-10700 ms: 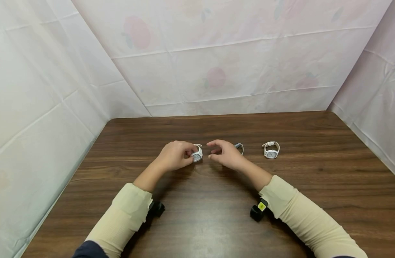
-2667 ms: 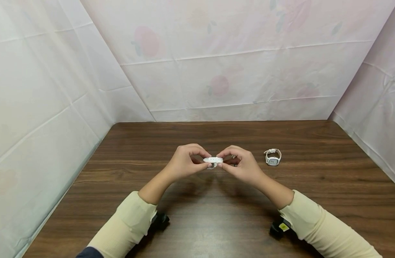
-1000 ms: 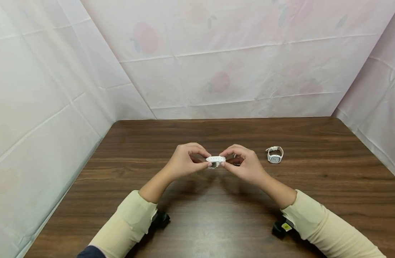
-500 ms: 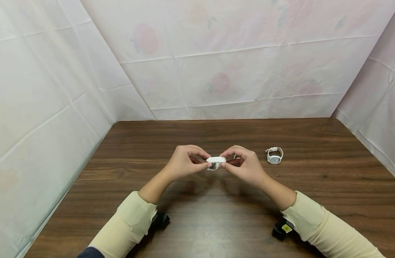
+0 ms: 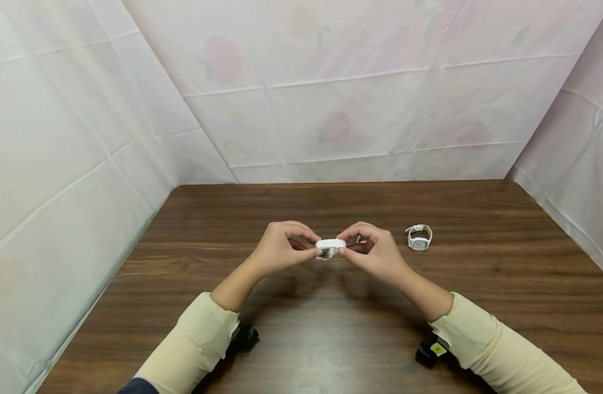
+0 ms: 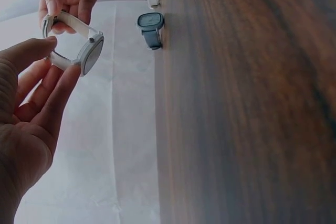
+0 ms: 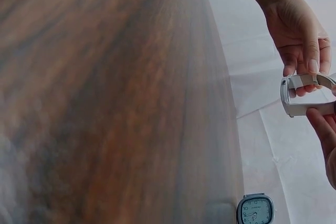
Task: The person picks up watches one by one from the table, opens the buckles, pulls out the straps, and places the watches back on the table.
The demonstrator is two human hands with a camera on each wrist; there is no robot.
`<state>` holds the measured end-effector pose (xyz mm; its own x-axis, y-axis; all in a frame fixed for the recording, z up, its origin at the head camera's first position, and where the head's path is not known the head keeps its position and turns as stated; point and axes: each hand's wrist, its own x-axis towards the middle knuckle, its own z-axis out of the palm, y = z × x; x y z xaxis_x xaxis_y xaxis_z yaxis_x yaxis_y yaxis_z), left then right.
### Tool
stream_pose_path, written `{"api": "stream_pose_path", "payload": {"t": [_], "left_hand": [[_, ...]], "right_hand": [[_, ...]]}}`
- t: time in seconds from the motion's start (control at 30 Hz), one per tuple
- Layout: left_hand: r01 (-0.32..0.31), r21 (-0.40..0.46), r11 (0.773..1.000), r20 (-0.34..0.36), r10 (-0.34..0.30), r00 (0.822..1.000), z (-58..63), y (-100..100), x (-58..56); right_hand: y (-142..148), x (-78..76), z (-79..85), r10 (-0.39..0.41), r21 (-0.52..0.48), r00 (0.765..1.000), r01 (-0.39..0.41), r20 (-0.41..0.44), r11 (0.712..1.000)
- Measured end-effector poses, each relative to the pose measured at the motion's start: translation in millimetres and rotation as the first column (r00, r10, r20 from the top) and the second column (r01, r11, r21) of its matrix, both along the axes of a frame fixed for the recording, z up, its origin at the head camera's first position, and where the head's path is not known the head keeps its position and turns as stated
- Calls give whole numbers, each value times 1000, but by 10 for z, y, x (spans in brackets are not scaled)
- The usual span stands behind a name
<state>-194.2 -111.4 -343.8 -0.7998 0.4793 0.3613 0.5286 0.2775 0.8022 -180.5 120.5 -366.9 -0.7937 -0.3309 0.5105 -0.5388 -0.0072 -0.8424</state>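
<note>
A white wristwatch [image 5: 330, 244] is held up over the middle of the table, its strap looped with the row of holes facing up. My left hand [image 5: 282, 249] pinches its left side between thumb and fingers. On the opposite side, my right hand [image 5: 375, 249] pinches the strap near the buckle end. In the left wrist view the dial case [image 6: 91, 56] tilts sideways between the fingers of my left hand [image 6: 37, 119]. Fingertips cover parts of the strap, so I cannot tell whether it is fastened.
A dark grey-blue watch [image 6: 150, 20] stands on the table, mostly hidden behind my right hand in the head view. Further right stands a second white watch [image 5: 419, 238]. The brown wood table [image 5: 311, 339] meets patterned white cloth walls [image 5: 291, 93] at back and sides.
Earlier the left hand held the watch low on the table and the right hand was empty. Both hands now hold it raised. Over the last second, the strap has shifted only slightly.
</note>
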Motion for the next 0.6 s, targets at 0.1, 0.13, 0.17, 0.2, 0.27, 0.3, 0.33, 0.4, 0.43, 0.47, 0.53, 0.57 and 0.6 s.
{"api": "stream_pose_path", "payload": {"t": [0.1,0.13,0.17,0.2,0.27,0.3,0.33,0.4,0.43,0.47,0.53,0.57,0.6], "left_hand": [[6,6,1000,-6,-6,1000,0,-6,-5],[10,8,1000,-7,-10,1000,0,-7,-5],[13,9,1000,-8,-13,1000,0,-8,-5],[14,8,1000,-9,-14,1000,-1,-10,-7],[17,9,1000,-7,-17,1000,-2,-15,-11],[18,10,1000,-6,-18,1000,-3,-17,-13],[17,9,1000,-6,-17,1000,-5,-20,-15],[15,7,1000,-5,-15,1000,-7,-24,-20],[16,7,1000,-2,-16,1000,-7,-24,-20],[17,7,1000,1,-17,1000,-7,-23,-20],[18,7,1000,6,-18,1000,-5,-24,-20],[19,8,1000,10,-19,1000,-3,-24,-20],[20,9,1000,14,-21,1000,-1,-24,-19]], "right_hand": [[3,-8,-6,1,-3,1000,-1,0,1000],[4,-10,-9,1,-4,1000,-1,-2,1000],[4,-12,-10,1,-4,1000,-1,-3,1000],[5,-15,-13,1,-4,1000,-1,-4,1000],[5,-15,-13,2,-4,1000,-3,-5,1000],[5,-16,-14,2,-4,1000,-2,-7,1000],[3,-15,-12,2,-3,1000,-2,-8,1000],[1,-13,-7,3,-4,1000,-3,-8,1000],[0,-9,-3,3,-6,1000,-3,-8,1000],[-1,-6,2,4,-8,1000,-4,-9,1000],[-3,-1,8,6,-13,1000,-6,-8,1000],[-4,2,12,7,-16,1000,-8,-8,1000],[-6,4,15,9,-18,1000,-9,-8,1000]]}}
